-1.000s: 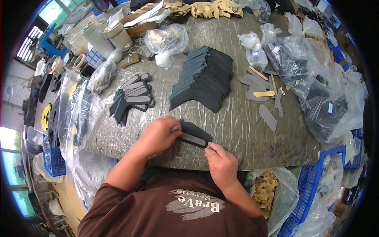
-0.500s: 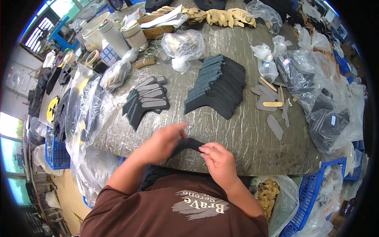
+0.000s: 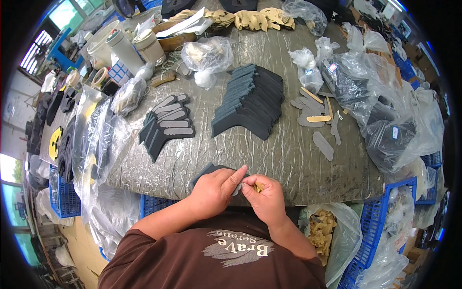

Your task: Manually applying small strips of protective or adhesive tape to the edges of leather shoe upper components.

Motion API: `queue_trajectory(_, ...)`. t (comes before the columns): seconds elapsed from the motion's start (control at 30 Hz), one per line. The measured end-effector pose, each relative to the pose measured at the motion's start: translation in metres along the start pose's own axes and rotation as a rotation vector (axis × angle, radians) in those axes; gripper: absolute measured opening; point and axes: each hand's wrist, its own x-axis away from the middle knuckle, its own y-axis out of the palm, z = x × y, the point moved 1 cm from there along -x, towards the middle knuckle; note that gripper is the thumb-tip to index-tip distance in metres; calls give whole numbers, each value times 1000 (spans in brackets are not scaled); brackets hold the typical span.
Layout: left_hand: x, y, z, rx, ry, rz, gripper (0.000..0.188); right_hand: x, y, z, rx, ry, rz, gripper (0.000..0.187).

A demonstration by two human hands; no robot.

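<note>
Dark piece (image 3: 206, 169) near front edge of table (image 3: 298, 176), partly covered by left hand (image 3: 214, 189); left grip hidden, cannot tell whether pinching. Right hand (image 3: 266, 198) just beside, pinching tan scrap (image 3: 259, 186). Dark stack (image 3: 248, 103) mid-table; loose grey strips (image 3: 323, 145) toward right edge.

1. Front piece (image 3: 208, 169): black, slate-blue edge
2. Stacked pieces (image 3: 257, 103): black faces, blue-grey edges
3. Strips (image 3: 177, 131): light grey
4. Scrap (image 3: 259, 186): golden tan
5. Tabletop (image 3: 303, 176): olive-brown, streaked with pale lines
6. Shirt (image 3: 183, 260): dark brown, cream-and-grey print
7. Crate (image 3: 369, 238): bright blue, latticed
</note>
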Motion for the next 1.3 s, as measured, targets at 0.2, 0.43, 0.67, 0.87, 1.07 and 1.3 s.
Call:
queue_trajectory(0.2,1,0,0,5,10,22,65,1,1,-6,-65,55,-36,7)
queue_trajectory(0.43,8,6,-2,146,-44,-6,74,3,2,-1,-124,90,-48,6)
queue_trajectory(0.67,10,13,-3,442,-84,-17,67,3,0,5,-337,228,-19,4)
queue_trajectory(0.87,9,-5,-8,1209,-231,-254,40,2,-9,5,-636,240,-104,7)
queue_trajectory(1.07,-3,-13,-15,508,-80,-46,39,7,-7,7,-520,211,-211,4)
queue_trajectory(1.3,1,-13,-19,553,-57,56,14,6,-19,4,-924,206,150,5)
